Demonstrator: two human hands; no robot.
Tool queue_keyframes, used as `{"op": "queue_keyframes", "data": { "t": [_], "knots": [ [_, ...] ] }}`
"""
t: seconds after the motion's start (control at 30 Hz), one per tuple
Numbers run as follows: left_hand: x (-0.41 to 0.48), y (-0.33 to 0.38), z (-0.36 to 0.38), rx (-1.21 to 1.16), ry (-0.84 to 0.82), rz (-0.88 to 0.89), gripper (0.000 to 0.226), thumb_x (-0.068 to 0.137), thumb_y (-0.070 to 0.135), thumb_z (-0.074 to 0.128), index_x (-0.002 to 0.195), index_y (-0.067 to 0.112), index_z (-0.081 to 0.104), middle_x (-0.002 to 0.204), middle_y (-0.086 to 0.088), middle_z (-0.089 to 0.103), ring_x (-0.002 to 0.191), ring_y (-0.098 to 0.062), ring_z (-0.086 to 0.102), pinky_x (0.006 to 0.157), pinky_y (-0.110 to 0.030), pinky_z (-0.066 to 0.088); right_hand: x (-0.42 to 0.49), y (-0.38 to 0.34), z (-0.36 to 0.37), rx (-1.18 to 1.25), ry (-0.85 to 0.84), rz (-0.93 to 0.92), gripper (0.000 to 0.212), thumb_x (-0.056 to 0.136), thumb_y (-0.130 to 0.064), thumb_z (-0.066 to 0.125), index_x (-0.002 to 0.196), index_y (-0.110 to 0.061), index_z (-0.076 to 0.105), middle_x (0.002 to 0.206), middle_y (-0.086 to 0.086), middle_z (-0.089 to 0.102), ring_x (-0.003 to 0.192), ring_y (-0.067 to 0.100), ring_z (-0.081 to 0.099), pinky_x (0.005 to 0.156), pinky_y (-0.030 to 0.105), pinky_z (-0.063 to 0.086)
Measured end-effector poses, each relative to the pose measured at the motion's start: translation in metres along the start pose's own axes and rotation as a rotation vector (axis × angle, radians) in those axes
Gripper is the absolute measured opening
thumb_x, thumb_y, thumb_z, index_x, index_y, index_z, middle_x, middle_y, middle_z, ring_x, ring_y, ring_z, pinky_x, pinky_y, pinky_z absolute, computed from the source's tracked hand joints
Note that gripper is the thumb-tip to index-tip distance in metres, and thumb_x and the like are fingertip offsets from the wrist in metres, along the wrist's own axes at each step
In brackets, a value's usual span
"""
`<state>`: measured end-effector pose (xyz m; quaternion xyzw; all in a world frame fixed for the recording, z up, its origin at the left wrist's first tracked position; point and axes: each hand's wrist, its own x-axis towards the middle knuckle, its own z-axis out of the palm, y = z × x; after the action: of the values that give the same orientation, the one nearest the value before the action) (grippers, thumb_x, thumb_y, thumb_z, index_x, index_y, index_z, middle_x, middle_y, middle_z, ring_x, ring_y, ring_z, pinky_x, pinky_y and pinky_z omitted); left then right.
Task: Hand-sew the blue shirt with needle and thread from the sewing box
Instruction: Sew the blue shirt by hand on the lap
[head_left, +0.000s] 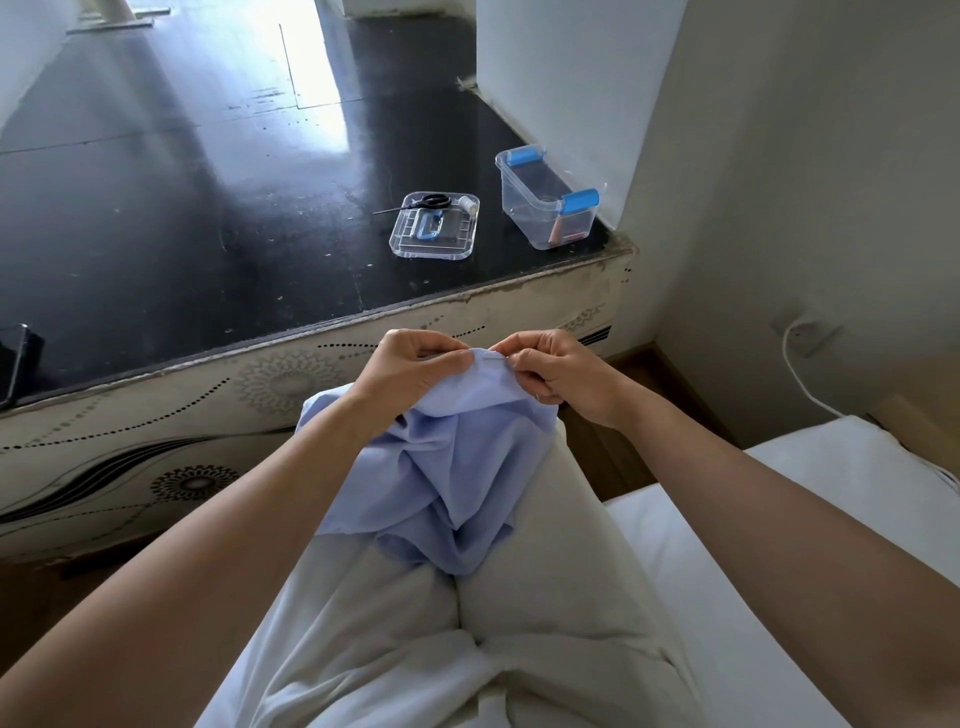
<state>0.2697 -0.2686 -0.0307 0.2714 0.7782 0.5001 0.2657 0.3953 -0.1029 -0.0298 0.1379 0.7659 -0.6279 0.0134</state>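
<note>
**On the lap: both hands pinch the blue shirt's fold**

At the raised fold of the light-blue cloth shirt (447, 467), the left hand (415, 364) pinches the cloth between thumb and curled fingers. The right hand (550, 371) pinches the same edge just beside it, fingers curled. Between the two thumbs a thin pale sliver (496, 355) lies on the fold, too small to tell if it is a needle. Rest of shirt bunched on white-trousered thighs (550, 519).

Beyond the knees, on the black tabletop (208, 208):
- A clear plastic lid (434, 244) lies flat, with black-handled scissors (434, 201) and a white thread spool (470, 205) on it.
- A clear plastic sewing box with blue latches (540, 218) stands open, near the lid's right.
- A dark phone (15, 364) sits at the table's left edge.
</note>
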Motion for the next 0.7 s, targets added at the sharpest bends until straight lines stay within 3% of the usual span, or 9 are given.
{"op": "queue_keyframes", "data": {
  "t": [0.27,0.43,0.53,0.7],
  "knots": [
    [-0.004,-0.0014,0.0022,-0.123,-0.048,-0.031,0.008,0.09,0.019,0.069,0.088,0.017,0.076,0.087,-0.007,0.073,0.078,-0.012,0.062,0.078,-0.032,0.051,0.0051,0.0087,0.0014,0.065,-0.045,-0.051,0.024,0.104,-0.012,0.04,0.118,-0.002,0.058,0.06,0.0,0.05,0.048,0.008,0.04,0.047,0.015,0.036],
    [-0.0063,-0.0014,0.0046,-0.196,-0.072,-0.039,0.01,0.091,0.019,0.067,0.091,0.013,0.075,0.082,-0.005,0.071,0.077,-0.012,0.06,0.074,-0.029,0.049,0.005,0.01,0.0023,0.117,-0.087,-0.073,0.023,0.104,-0.014,0.041,0.117,-0.003,0.056,0.058,-0.005,0.049,0.048,0.008,0.038,0.047,0.015,0.035],
    [-0.0064,-0.0018,0.0064,-0.224,-0.099,-0.063,0.012,0.091,0.023,0.068,0.092,0.014,0.076,0.084,-0.004,0.071,0.078,-0.012,0.061,0.078,-0.03,0.048,0.0059,0.009,0.0042,0.15,-0.117,-0.077,0.022,0.103,-0.015,0.042,0.116,-0.001,0.055,0.059,-0.004,0.047,0.049,0.008,0.036,0.046,0.016,0.033],
    [-0.0064,-0.0001,0.0053,-0.28,-0.086,-0.107,0.011,0.091,0.021,0.068,0.088,0.013,0.075,0.08,-0.005,0.068,0.078,-0.014,0.058,0.074,-0.028,0.047,0.0101,0.0086,0.0078,0.203,-0.08,-0.082,0.034,0.097,-0.022,0.052,0.117,0.005,0.05,0.063,0.005,0.049,0.048,0.009,0.036,0.044,0.019,0.032]
  ]
}}
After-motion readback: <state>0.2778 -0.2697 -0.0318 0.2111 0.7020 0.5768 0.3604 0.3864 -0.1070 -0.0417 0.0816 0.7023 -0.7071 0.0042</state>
